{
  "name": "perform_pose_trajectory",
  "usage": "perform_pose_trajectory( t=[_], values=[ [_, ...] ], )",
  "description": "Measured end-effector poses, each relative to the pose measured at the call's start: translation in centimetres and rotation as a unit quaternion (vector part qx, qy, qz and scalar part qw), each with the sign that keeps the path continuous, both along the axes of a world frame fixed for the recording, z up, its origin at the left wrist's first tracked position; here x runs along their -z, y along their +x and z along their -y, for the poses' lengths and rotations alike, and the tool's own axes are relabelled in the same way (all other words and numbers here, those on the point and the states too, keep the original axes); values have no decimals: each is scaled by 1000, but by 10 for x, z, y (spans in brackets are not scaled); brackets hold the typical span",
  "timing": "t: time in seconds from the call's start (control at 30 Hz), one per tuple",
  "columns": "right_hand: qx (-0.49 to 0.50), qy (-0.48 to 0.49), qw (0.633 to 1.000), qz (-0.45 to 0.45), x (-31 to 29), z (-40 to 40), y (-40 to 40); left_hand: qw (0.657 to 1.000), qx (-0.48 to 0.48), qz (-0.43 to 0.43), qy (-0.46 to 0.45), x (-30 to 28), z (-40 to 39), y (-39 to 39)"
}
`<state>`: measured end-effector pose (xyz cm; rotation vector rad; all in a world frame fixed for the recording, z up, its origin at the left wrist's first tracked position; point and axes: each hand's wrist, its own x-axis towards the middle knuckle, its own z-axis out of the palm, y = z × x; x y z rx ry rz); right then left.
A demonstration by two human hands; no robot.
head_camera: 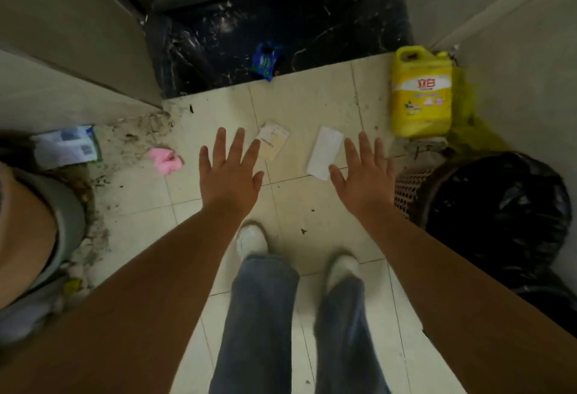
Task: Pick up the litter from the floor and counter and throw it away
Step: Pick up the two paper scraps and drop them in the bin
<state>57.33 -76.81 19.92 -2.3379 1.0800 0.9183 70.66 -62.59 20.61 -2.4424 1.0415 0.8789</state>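
Observation:
Litter lies on the pale tiled floor. A small printed paper slip (273, 141) sits just beyond the fingertips of my left hand (229, 172). A white folded paper (324, 152) lies between my hands, beside the thumb of my right hand (363, 175). A crumpled pink scrap (165, 161) rests to the left. A blue wrapper (265, 61) lies on the dark marble threshold. A white and blue packet (67, 148) sits at the far left. Both hands are held out flat, fingers spread, holding nothing.
A bin lined with a black bag (496, 209) stands at the right. A yellow detergent jug (421, 92) and a yellow bag (468, 118) sit by the right wall. Grit covers the floor at the left. My white shoes (253, 239) stand below.

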Motion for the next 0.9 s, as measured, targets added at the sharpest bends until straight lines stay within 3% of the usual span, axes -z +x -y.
perform_pose_trajectory(
  t=[0.1,0.3,0.5,0.73,0.9],
  values=[
    [-6,10,999,-32,53,-3,18,1000,-15,-13,19,47,-2,26],
    [84,44,991,-95,182,-5,34,994,-85,-68,7,178,14,40],
    [111,17,992,-62,281,-13,38,984,-154,-83,-14,278,30,23],
    [179,-10,984,-17,312,-9,35,984,-172,-31,-39,306,35,36],
    [191,-3,982,1,286,2,28,984,-156,-49,-73,278,39,37]
  ],
)
